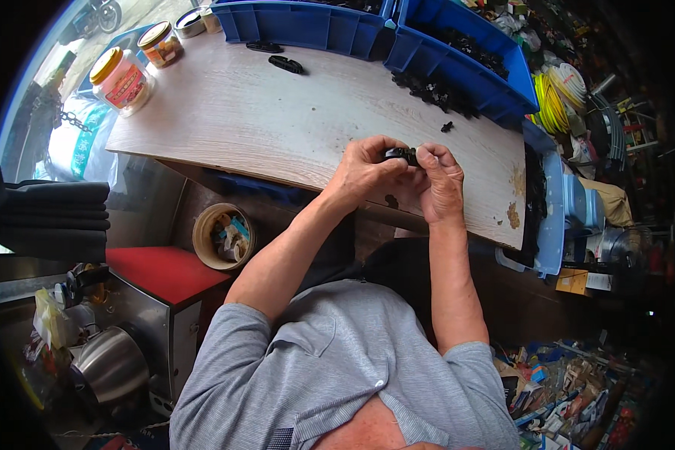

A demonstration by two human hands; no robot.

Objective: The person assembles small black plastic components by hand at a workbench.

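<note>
Over the near edge of the pale wooden table [277,112], my left hand [366,169] and my right hand [442,181] meet around a small glossy black plastic part [402,154]. The thumb and fingers of each hand pinch it, and they cover much of its shape. Just beyond my right hand lies a small loose black piece [447,127]. Farther back is a heap of small black pieces [435,91], spread along the front of a blue bin [465,79]. Two longer black parts, a nearer one [286,64] and a farther one [264,46], rest at the back left.
Another blue bin [300,30] stands at the table's back. A yellow-lidded jar [124,82] and a smaller jar [160,45] occupy the left end. Below are a waste bucket [201,238] and a red-topped cabinet [165,271]. Yellow coiled cable [550,105] sits at the right.
</note>
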